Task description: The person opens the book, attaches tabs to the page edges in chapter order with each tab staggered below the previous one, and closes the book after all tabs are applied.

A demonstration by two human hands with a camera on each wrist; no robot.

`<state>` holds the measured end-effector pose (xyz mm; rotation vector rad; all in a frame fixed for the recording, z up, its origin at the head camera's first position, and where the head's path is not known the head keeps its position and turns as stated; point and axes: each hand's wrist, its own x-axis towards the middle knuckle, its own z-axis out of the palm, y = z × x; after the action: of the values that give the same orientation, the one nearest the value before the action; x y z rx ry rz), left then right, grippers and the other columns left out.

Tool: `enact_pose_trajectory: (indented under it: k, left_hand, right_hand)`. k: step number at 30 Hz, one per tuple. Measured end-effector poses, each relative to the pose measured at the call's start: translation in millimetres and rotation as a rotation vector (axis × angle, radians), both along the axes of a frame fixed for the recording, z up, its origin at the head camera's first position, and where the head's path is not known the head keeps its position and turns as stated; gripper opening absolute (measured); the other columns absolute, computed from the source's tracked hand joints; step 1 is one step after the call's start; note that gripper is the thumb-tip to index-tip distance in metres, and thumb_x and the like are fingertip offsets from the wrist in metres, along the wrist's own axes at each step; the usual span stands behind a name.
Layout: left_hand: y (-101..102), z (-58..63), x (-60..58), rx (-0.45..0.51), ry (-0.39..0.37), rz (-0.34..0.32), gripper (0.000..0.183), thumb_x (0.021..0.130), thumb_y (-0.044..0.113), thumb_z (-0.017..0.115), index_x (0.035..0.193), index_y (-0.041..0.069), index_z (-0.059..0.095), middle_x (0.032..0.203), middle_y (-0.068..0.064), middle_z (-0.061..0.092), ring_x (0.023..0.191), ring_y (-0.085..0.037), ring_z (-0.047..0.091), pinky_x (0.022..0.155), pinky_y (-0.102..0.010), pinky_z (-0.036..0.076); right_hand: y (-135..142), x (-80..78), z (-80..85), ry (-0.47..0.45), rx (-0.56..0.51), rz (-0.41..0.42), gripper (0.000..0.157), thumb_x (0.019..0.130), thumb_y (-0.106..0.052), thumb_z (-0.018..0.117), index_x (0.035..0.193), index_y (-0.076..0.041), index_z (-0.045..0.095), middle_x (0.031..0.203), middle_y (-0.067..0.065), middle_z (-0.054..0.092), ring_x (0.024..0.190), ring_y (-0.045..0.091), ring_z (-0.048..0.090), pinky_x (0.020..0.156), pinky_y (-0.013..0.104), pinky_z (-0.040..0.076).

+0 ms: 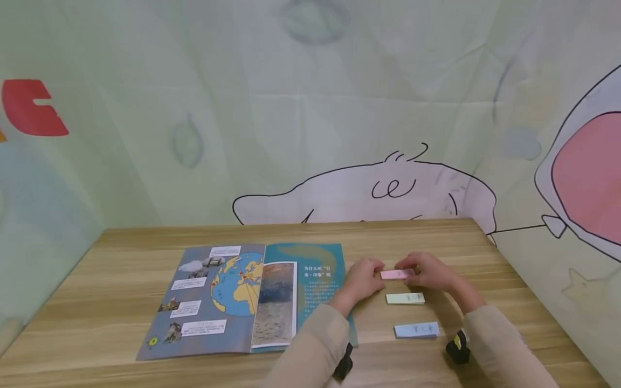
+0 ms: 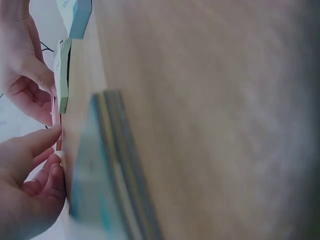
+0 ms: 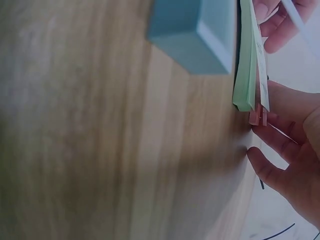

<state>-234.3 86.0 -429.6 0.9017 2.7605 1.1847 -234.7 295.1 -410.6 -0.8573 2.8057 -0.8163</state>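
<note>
A slim pink sticky note pad (image 1: 395,275) lies on the table between my two hands. My left hand (image 1: 361,277) pinches its left end with thumb and fingertips, seen close up in the left wrist view. Its right end is held by my right hand (image 1: 427,271), whose curled fingers hide part of it. Nearer to me is a pale green sticky note pad (image 1: 405,298) with handwriting and a slightly raised top sheet (image 3: 262,70). A thicker light blue sticky note pad (image 1: 416,330), also written on, lies nearest me, making a column of three.
Left of the pads, an open picture book (image 1: 204,291) shows a globe and a painting, and my left forearm crosses its right page. The wooden table (image 1: 111,302) meets a printed cloth backdrop (image 1: 145,108) behind. Black wrist devices (image 1: 457,347) sit by both sleeves.
</note>
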Motion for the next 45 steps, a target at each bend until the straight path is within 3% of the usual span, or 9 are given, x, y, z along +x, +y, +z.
enact_pose_trajectory:
  k: [4, 6, 13, 24, 31, 36, 45]
  left_hand:
    - [0.9, -0.6, 2.7, -0.022, 0.025, 0.015, 0.029, 0.074, 0.006, 0.074, 0.102, 0.000, 0.070, 0.101, -0.009, 0.066, 0.098, -0.019, 0.058, 0.087, -0.025, 0.043]
    - [0.5, -0.1, 3.3, -0.025, 0.032, 0.009, 0.027, 0.074, 0.006, 0.075, 0.101, 0.000, 0.070, 0.100, -0.008, 0.066, 0.097, -0.020, 0.057, 0.087, -0.026, 0.043]
    - [-2.2, 2.6, 2.0, -0.010, -0.006, -0.022, 0.021, 0.076, 0.004, 0.074, 0.096, -0.001, 0.070, 0.093, -0.007, 0.067, 0.086, -0.016, 0.057, 0.080, -0.023, 0.045]
    - [-14.3, 13.9, -0.5, 0.044, -0.044, -0.010, 0.016, 0.081, 0.009, 0.072, 0.096, 0.004, 0.069, 0.085, 0.000, 0.061, 0.075, -0.011, 0.049, 0.069, -0.017, 0.040]
    - [-19.6, 20.5, 5.1, 0.061, -0.090, -0.036, 0.013, 0.082, 0.011, 0.071, 0.094, 0.006, 0.069, 0.082, 0.002, 0.058, 0.079, -0.016, 0.051, 0.069, -0.018, 0.041]
    - [-22.5, 24.1, 11.2, 0.070, -0.112, -0.055, 0.011, 0.079, 0.011, 0.075, 0.088, 0.008, 0.070, 0.075, 0.004, 0.055, 0.071, -0.011, 0.047, 0.061, -0.017, 0.039]
    - [-39.9, 34.1, 22.3, 0.073, -0.045, -0.079, 0.013, 0.079, 0.015, 0.075, 0.089, 0.009, 0.071, 0.073, 0.005, 0.053, 0.069, -0.008, 0.045, 0.059, -0.016, 0.037]
  right_hand:
    - [-3.4, 0.8, 0.4, 0.010, 0.008, 0.021, 0.021, 0.077, -0.001, 0.072, 0.097, 0.002, 0.070, 0.082, 0.001, 0.059, 0.073, 0.013, 0.049, 0.063, 0.025, 0.042]
    - [-5.3, 1.4, 0.8, 0.001, 0.018, 0.016, 0.018, 0.078, -0.001, 0.071, 0.096, 0.001, 0.070, 0.082, 0.000, 0.058, 0.073, 0.012, 0.049, 0.064, 0.024, 0.042]
    - [-10.5, 2.1, 3.6, -0.037, 0.019, 0.005, 0.016, 0.082, -0.004, 0.068, 0.098, -0.001, 0.068, 0.083, -0.001, 0.057, 0.074, 0.012, 0.048, 0.066, 0.025, 0.043]
    - [-20.0, 5.3, 16.6, 0.021, -0.033, 0.056, 0.016, 0.083, -0.001, 0.067, 0.099, -0.002, 0.068, 0.085, -0.001, 0.059, 0.075, 0.012, 0.051, 0.067, 0.026, 0.046]
    - [-23.6, 11.8, 22.9, 0.025, -0.028, 0.052, 0.017, 0.082, -0.001, 0.068, 0.099, -0.004, 0.068, 0.085, -0.003, 0.058, 0.075, 0.012, 0.050, 0.067, 0.026, 0.046]
    - [-24.2, 20.2, 26.5, 0.037, -0.032, 0.073, 0.017, 0.082, -0.001, 0.068, 0.097, -0.007, 0.068, 0.084, -0.005, 0.057, 0.075, 0.010, 0.050, 0.068, 0.026, 0.047]
    - [-34.8, 33.7, 37.5, 0.020, -0.070, 0.121, 0.019, 0.083, -0.006, 0.068, 0.102, -0.008, 0.068, 0.088, -0.006, 0.058, 0.077, 0.010, 0.052, 0.069, 0.025, 0.049]
